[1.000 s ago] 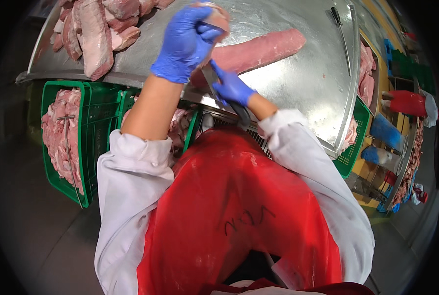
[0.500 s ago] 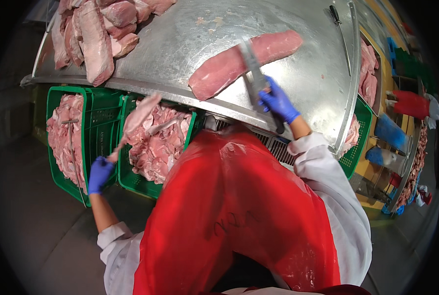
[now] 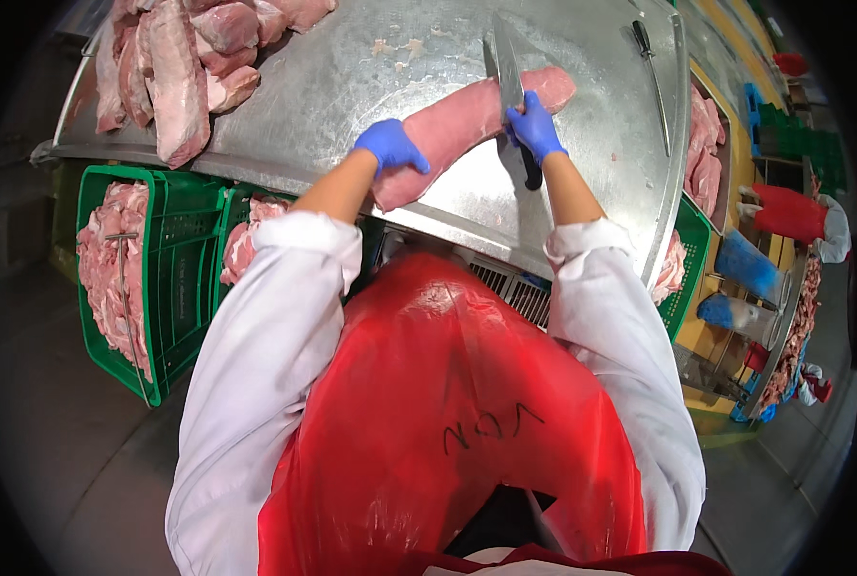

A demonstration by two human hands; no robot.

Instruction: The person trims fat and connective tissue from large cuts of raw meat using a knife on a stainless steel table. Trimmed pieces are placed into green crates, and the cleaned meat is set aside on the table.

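Note:
A long pink pork loin [image 3: 452, 127] lies slantwise on the metal table [image 3: 323, 96]. My gloved left hand [image 3: 393, 146] grips its near left end from above, fingers wrapped over the side. In my gloved right hand [image 3: 536, 128] is a knife [image 3: 508, 67], its handle's dark end showing below the fist. The blade points away from me and crosses the loin towards its far right end. Whether the edge is cutting into the meat I cannot tell.
Pork pieces [image 3: 181, 86] are heaped at the table's far left. A sharpening steel [image 3: 653, 86] lies near the right edge. Below the left front edge stand green crates [image 3: 183, 259] of meat trimmings. Another green crate [image 3: 694, 245] sits at the right. Beyond, a person in red [image 3: 793, 223] works.
My left hand has let go of a strip of meat over the green crate and moved up and right onto the loin. The knife has moved slightly right and away; the loin has shifted a little.

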